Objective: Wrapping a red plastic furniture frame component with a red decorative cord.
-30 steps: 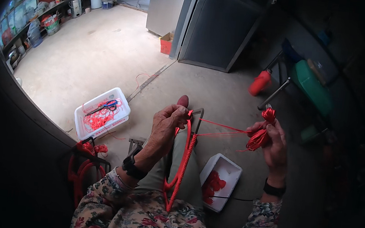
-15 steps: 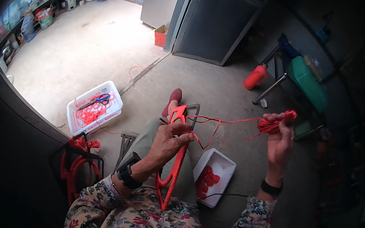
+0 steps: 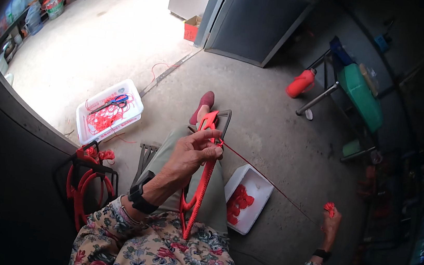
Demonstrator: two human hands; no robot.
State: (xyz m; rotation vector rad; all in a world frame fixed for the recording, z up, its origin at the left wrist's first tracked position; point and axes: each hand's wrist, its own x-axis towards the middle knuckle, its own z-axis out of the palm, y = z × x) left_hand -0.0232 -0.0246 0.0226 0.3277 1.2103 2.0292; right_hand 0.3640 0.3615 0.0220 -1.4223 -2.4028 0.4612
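A long red plastic frame [image 3: 201, 183] rests upright on my lap. My left hand [image 3: 191, 153] pinches red cord against the frame's upper part. From there a taut red cord [image 3: 269, 180] runs down to the right. My right hand [image 3: 330, 223] is stretched far out to the right, fingers closed on a small bundle of the same red cord. My foot in a dark red shoe [image 3: 203, 105] shows beyond the frame's top.
A white tray [image 3: 254, 200] with red pieces lies on the concrete by my right knee. Another white tray [image 3: 110, 111] with red netting and blue scissors sits to the left. Red frames [image 3: 86, 181] hang at lower left. A red canister [image 3: 301, 82], green chair and grey cabinet stand farther off.
My right hand has swung out and down to the right, drawing the cord long and taut. My left hand stays at the frame's upper part.
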